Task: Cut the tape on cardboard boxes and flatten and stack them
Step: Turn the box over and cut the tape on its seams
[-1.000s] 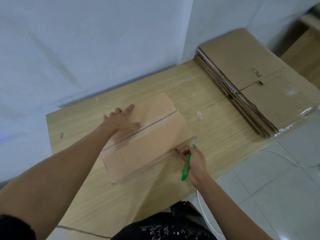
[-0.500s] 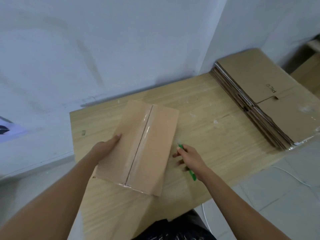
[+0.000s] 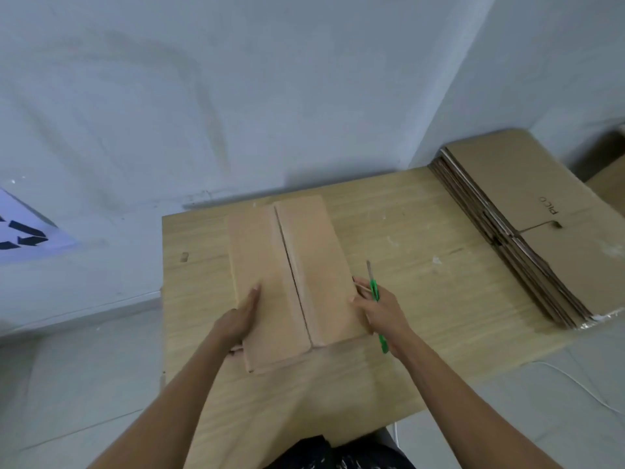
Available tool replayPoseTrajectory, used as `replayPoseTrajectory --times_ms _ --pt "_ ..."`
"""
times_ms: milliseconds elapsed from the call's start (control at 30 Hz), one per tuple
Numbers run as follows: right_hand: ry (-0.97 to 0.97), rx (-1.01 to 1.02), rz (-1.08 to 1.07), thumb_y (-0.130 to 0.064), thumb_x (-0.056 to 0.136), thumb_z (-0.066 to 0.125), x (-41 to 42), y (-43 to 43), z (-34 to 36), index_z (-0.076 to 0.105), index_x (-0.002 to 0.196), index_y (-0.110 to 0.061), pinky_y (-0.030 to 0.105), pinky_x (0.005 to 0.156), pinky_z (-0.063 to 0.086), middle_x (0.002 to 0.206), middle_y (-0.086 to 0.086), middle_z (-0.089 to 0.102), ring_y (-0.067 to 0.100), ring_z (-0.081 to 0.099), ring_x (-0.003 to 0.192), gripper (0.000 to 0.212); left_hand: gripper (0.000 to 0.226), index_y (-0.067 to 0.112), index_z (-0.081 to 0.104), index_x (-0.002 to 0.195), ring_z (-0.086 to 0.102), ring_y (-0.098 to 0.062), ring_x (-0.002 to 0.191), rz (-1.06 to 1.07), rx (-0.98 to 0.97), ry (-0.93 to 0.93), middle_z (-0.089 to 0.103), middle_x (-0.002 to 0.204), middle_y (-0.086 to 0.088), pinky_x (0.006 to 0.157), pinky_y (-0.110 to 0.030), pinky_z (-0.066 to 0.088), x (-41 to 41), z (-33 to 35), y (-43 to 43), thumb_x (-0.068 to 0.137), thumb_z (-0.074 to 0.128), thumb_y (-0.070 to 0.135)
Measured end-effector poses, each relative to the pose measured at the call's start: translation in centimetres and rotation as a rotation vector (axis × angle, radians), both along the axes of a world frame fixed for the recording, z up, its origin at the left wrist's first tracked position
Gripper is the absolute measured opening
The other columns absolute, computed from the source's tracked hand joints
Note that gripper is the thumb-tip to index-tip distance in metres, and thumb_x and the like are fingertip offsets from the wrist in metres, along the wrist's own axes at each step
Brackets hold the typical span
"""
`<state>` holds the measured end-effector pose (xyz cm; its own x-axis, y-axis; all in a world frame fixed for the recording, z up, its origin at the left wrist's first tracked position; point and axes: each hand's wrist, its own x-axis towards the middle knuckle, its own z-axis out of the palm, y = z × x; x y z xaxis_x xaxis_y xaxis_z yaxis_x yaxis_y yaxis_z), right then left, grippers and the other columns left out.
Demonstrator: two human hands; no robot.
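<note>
Light wooden table, centre of frame, dotted with white specks; small dark mark near its left edge. White wall, upper half. Pale tiled floor, lower left and lower right. Sheet with black arrows, left edge. Thin white cable, lower right. Dark patterned garment, bottom centre.

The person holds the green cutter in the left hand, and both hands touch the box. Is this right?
Not quite. The head view shows the green cutter in the right hand; the left hand has none. Both do touch the box.
</note>
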<state>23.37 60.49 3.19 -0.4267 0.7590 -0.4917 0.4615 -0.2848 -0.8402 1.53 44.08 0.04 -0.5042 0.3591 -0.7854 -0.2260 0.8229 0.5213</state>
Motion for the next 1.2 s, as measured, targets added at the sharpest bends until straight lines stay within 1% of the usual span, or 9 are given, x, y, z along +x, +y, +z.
replayPoseTrajectory --times_ms 100,267,467,667,767,867,967,1033,1200 --pt "-0.196 0.204 0.198 -0.012 0.086 0.066 -0.9 2.5 0.1 0.068 0.112 -0.035 0.032 0.105 0.047 0.121 -0.005 0.070 0.015 0.064 0.117 0.034 0.087 0.015 0.052 0.134 0.067 -0.028 0.096 0.112 0.027 -0.163 0.063 0.117 -0.008 0.073 -0.040 0.061 2.1 0.1 -1.5 0.080 0.051 0.083" --pt "-0.628 0.347 0.253 -0.064 0.083 0.064 1.4 5.5 -0.5 0.063 0.125 -0.019 0.039 0.096 0.050 0.128 0.012 0.057 0.031 0.061 0.116 0.062 0.118 0.011 0.039 0.144 0.065 -0.036 0.106 0.238 0.133 -0.171 0.058 0.127 -0.015 0.085 -0.056 0.059 2.8 -0.7 -0.4 0.061 0.062 0.092" --pt "-0.289 0.184 0.006 -0.043 0.081 0.079 4.0 5.9 -2.0 0.059 0.124 -0.019 0.034 0.088 0.054 0.118 0.007 0.071 0.021 0.072 0.097 0.053 0.082 0.008 0.040 0.138 0.070 -0.040 0.085 0.323 0.189 -0.330 0.056 0.120 -0.023 0.054 -0.046 0.060 7.7 -0.2 3.2 0.088 0.054 0.072" --pt "-0.263 0.231 0.217 -0.035 0.092 0.071 3.9 8.9 -1.7 0.016 0.161 -0.022 0.035 0.113 0.033 0.158 0.001 0.038 0.023 0.040 0.143 0.089 0.067 -0.001 0.061 0.103 0.075 -0.036 0.077 -0.165 -0.118 -0.175 0.071 0.088 -0.023 0.062 -0.040 0.063 9.4 3.7 6.1 0.106 0.026 0.056" --pt "-0.339 0.347 0.480 -0.026 0.094 0.066 4.1 10.7 -1.8 0.015 0.161 -0.030 0.033 0.108 0.038 0.160 -0.004 0.035 0.022 0.044 0.140 0.084 0.040 0.004 0.071 0.077 0.076 -0.028 0.075 -0.493 -0.249 0.271 0.074 0.070 -0.014 0.062 -0.028 0.058 8.9 6.6 9.0 0.097 0.046 0.028" --pt "-0.282 0.211 0.511 -0.016 0.095 0.061 4.3 11.6 -2.7 0.033 0.155 -0.032 0.029 0.105 0.043 0.152 -0.004 0.045 0.022 0.051 0.134 0.068 0.032 0.019 0.072 0.103 0.065 -0.026 0.113 -0.600 -0.129 0.828 0.071 0.111 -0.003 0.087 -0.033 0.051 9.1 8.3 12.3 0.088 0.061 0.045" --pt "-0.112 0.014 0.296 -0.005 0.094 0.055 4.7 10.6 -3.0 0.062 0.118 -0.031 0.037 0.085 0.058 0.126 0.004 0.067 0.021 0.074 0.094 0.036 0.096 0.041 0.025 0.156 0.000 -0.033 0.156 -0.731 -0.128 0.726 0.006 0.168 0.007 0.119 -0.055 0.020 9.3 6.6 13.5 0.076 0.070 0.069" --pt "-0.022 -0.098 0.286 0.000 0.091 0.054 4.5 9.8 -3.3 0.068 0.102 -0.026 0.040 0.081 0.060 0.115 0.007 0.072 0.021 0.075 0.086 0.032 0.111 0.046 -0.004 0.158 -0.021 -0.037 0.153 -0.728 -0.228 0.656 -0.025 0.166 0.008 0.117 -0.069 0.009 9.6 4.5 12.5 0.074 0.059 0.084" --pt "0.019 -0.180 0.339 -0.019 0.066 0.066 4.1 10.2 -5.1 0.077 0.101 -0.022 0.045 0.095 0.056 0.101 -0.006 0.077 0.016 0.073 0.096 0.036 0.109 0.047 -0.018 0.156 -0.017 -0.040 0.153 -0.722 -0.320 0.733 -0.027 0.166 0.004 0.116 -0.073 0.012 11.5 2.3 11.5 0.063 0.009 0.097"
